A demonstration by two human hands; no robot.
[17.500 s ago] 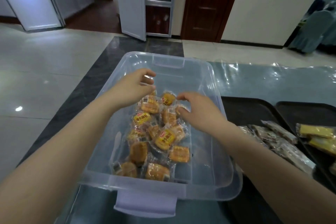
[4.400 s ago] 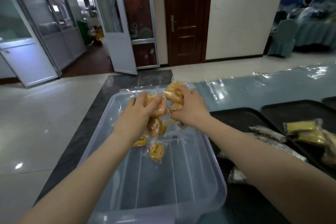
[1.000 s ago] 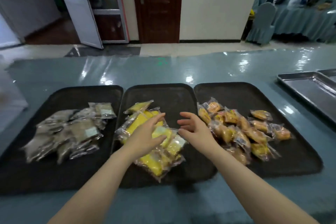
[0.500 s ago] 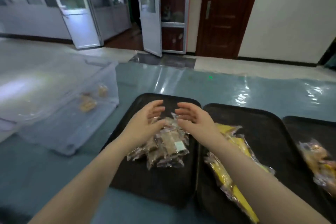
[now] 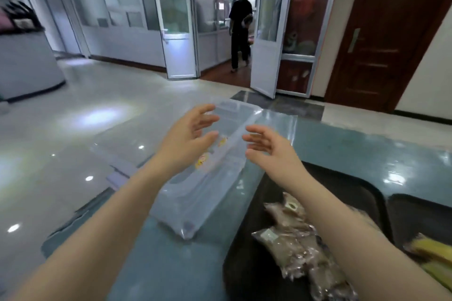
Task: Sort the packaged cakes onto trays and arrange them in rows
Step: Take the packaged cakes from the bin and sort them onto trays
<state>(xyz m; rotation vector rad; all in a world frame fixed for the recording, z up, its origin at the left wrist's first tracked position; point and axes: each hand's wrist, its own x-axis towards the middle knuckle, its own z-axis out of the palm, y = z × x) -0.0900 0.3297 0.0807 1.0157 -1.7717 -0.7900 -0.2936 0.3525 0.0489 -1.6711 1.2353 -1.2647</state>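
- While both hands hang spread and holding nothing, the left hand (image 5: 188, 139) is over the clear plastic bin (image 5: 208, 178) and the right hand (image 5: 271, 149) just past its right rim — the left is nearer
- Two orange packaged cakes (image 5: 208, 157) show blurred through the bin wall, below and just ahead of the left palm; the bin's long axis runs away from the person
- One black tray (image 5: 352, 193) at the right holds a pile of brown packets (image 5: 296, 237) — too bunched to count — and a second tray (image 5: 415, 212) shows yellow packets (image 5: 433, 254) at the frame's edge
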